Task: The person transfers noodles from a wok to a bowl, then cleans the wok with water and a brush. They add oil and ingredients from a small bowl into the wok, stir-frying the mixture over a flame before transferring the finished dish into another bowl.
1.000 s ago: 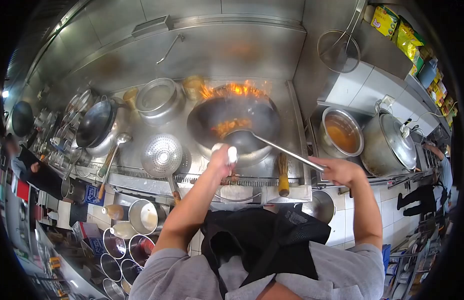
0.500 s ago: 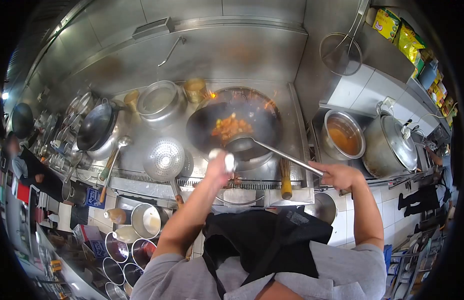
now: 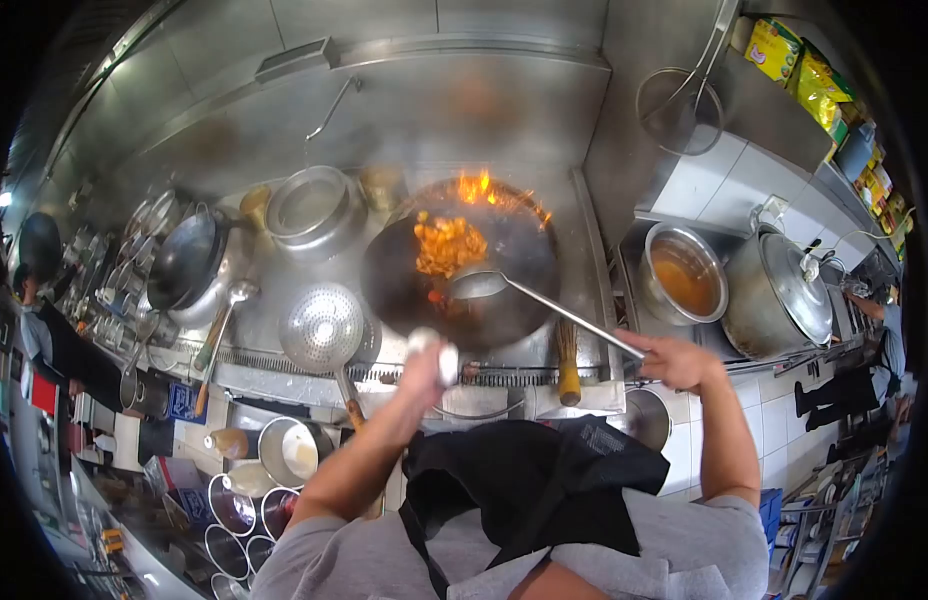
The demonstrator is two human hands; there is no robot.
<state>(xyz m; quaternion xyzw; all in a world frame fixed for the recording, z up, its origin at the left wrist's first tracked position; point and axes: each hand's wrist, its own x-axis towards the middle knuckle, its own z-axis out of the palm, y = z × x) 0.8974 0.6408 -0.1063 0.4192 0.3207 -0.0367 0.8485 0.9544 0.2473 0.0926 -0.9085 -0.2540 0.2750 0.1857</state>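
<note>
My left hand is closed round a white cloth at the near rim of a dark wok. Orange and brown food pieces are bunched in the wok's far left part. My right hand grips the end of a long-handled metal ladle, whose bowl sits over the wok beside the food. Flames rise at the wok's far edge. How the cloth meets the wok rim is blurred.
A perforated strainer and a lidded pot lie left of the wok. Right of it stand a pot of brown liquid and a large lidded pot. A bamboo brush rests at the front edge. People stand at both far sides.
The food has shifted up and left and bunched together. The flames have grown. My left hand with the cloth has moved slightly left and nearer to me, and the wok has tilted.
</note>
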